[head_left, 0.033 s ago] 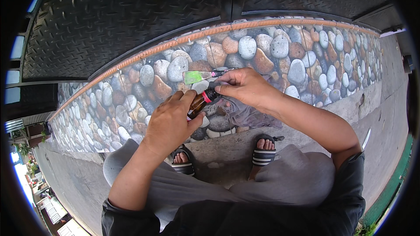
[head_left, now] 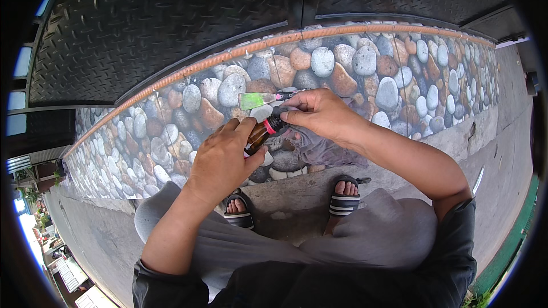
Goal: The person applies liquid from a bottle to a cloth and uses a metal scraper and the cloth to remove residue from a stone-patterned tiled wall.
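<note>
My left hand is wrapped round a small brown glass bottle with a red band at its neck, tilted up to the right. My right hand pinches the black cap at the bottle's top end. Just beyond the hands, a putty knife with a green-smeared blade lies on the pebble-patterned tiles. Its dark handle runs toward my right fingers, which partly hide it. A crumpled grey-purple rag lies below my right wrist.
The pebble-patterned tiled step spans the view, edged at the back by an orange-brown strip. Black diamond-plate metal doors stand behind it. My sandalled feet rest on the concrete in front.
</note>
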`<state>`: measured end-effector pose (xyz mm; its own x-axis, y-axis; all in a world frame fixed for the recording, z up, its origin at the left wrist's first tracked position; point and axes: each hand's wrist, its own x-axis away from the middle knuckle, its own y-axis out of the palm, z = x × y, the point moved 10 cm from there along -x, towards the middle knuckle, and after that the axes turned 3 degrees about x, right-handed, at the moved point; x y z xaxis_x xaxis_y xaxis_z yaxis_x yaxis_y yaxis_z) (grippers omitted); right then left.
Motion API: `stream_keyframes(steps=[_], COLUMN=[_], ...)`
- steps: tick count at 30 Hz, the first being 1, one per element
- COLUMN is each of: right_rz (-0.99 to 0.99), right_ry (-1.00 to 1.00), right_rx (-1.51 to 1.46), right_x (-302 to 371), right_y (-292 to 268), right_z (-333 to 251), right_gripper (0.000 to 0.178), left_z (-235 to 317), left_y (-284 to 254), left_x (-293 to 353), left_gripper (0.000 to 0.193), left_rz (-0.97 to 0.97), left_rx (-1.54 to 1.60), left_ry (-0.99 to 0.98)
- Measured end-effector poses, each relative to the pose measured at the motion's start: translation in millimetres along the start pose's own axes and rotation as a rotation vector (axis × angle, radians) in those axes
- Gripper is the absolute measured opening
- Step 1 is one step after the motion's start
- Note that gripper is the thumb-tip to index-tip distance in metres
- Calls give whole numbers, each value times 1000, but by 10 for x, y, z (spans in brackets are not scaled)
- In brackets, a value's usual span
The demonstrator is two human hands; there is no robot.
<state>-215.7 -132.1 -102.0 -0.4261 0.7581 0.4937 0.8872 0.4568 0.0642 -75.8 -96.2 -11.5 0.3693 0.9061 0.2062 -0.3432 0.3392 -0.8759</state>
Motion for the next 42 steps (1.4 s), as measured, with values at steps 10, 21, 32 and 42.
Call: stream_keyframes(steps=[10,21,32,42], right_rz=[-2,2,-6,649], right_ry=[19,23,64,30], right_rx=[9,-4,-442,-141], right_x=[21,26,130,1157], right_y=[-52,-62,-497,-3630], right_z=[16,60,111,325], right_gripper=[22,23,25,14], left_z=[29,39,95,14], left_y=[27,53,16,13], left_x=[-31,-41,-166,-209], left_gripper=[48,49,50,46], left_rz=[-12,-46,34,39], left_rx=[-4,9,343,483], left_ry=[3,-17,-46,-99])
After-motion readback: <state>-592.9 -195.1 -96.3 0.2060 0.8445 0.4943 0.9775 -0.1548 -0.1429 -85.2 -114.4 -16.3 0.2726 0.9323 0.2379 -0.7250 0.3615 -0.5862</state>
